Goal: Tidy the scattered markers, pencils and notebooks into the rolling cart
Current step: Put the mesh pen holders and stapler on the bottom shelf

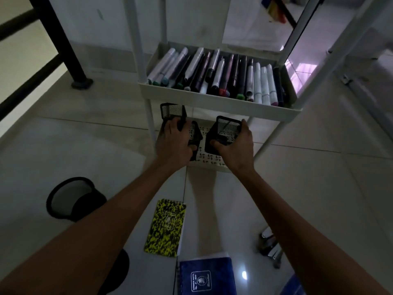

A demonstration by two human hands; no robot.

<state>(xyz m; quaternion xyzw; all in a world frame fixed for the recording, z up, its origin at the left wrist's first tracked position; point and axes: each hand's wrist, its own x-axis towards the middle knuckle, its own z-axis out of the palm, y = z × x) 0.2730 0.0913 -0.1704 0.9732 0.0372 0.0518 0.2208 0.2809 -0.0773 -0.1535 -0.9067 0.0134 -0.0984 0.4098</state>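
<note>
Black mesh cups (226, 133) in both hands (173, 141), below markers (217, 75).

The rolling cart (221, 107) stands ahead on the tiled floor (74, 133), and its middle tray holds markers (214, 75) lying side by side in a row. Below that tray, over the bottom shelf (209, 161), the left hand (173, 142) grips two mesh pen holders (180, 124), one behind the other, while the right hand (235, 145) grips a third mesh pen holder (223, 133) just to their right. On the floor nearer the person, a round mesh bin (73, 199) lies to the left. A notebook (165, 227) lies between the forearms, a spiral notebook (207, 275) just before it, and a stapler (271, 246) lies to their right.
</note>
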